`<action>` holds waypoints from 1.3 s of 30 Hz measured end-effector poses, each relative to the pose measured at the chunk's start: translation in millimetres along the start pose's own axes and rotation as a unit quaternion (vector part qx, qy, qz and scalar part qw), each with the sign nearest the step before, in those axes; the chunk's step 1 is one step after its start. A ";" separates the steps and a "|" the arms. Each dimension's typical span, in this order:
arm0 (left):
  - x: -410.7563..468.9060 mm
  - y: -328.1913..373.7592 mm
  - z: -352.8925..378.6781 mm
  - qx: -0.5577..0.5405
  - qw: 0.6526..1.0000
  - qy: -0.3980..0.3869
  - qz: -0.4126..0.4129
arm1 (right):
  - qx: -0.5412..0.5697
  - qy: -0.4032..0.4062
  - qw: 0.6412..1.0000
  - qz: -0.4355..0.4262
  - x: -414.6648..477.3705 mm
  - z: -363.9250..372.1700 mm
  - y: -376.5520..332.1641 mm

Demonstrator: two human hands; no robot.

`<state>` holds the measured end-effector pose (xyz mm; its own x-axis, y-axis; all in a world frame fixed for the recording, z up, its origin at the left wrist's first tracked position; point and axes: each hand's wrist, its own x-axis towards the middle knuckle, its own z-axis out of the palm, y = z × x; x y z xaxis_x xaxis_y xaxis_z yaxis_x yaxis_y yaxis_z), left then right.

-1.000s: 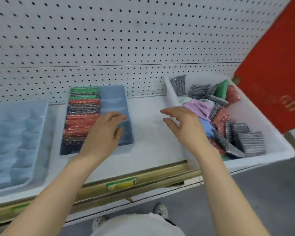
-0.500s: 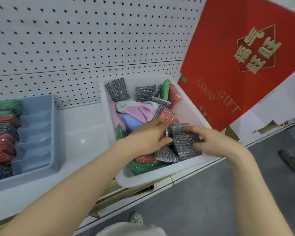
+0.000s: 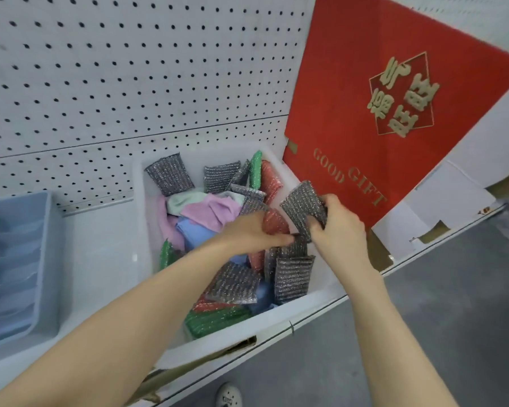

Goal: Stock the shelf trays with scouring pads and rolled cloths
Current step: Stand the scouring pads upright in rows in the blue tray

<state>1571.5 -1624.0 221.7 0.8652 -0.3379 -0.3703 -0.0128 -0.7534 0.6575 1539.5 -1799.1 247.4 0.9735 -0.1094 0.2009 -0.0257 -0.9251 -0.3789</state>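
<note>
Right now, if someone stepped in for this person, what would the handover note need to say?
Right hand: holds a grey scouring pad lifted above the white bin.
Left hand: down in the bin, fingers on the pile beside a red scouring pad; its grip is hidden.
Things: grey, red and green pads lie mixed with a loose pink cloth and blue cloth in the bin. The blue divided tray sits to its left, with pads showing only at its far-left edge.
Done: some tray slots filled.
Left: move the bin's pads into the bare slots; cloths not yet stocked.
</note>
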 end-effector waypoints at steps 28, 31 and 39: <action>-111.3 -97.7 -88.7 -0.563 0.779 0.277 0.018 | 0.357 0.007 0.924 0.134 23.3 40.8 -117.4; -141.3 -131.2 -110.1 -0.597 0.735 0.321 0.028 | 0.346 0.012 0.932 0.105 10.0 44.6 -157.8; -265.3 -244.3 -150.3 -0.588 0.672 0.450 0.018 | 0.424 -0.083 0.902 -0.001 -66.1 88.8 -266.9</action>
<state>1420.4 -1265.6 257.9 0.8347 0.5322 -0.1414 -0.0948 0.3919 0.9151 1502.2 -1512.7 255.0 0.9958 0.0131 0.0902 0.0899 -0.3060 -0.9478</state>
